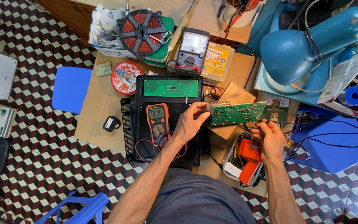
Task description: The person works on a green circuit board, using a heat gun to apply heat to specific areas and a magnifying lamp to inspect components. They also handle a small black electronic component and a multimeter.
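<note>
Even daylight is falling across a cluttered repair bench, seen through a wide lens.

Soft, bright light is filling the scene, casting only faint shadows under the blue stool (71,89) at left. A pale sheen is glancing off the blue lamp shade (307,45) at far right. Floor tiles are bowing at the edges from lens distortion; the centre is staying sharp, the near corners softening slightly.

One head-worn camera looks almost straight down, from fairly close above, over the person's forearms onto the cluttered cardboard-covered work area and tiled floor.
</note>
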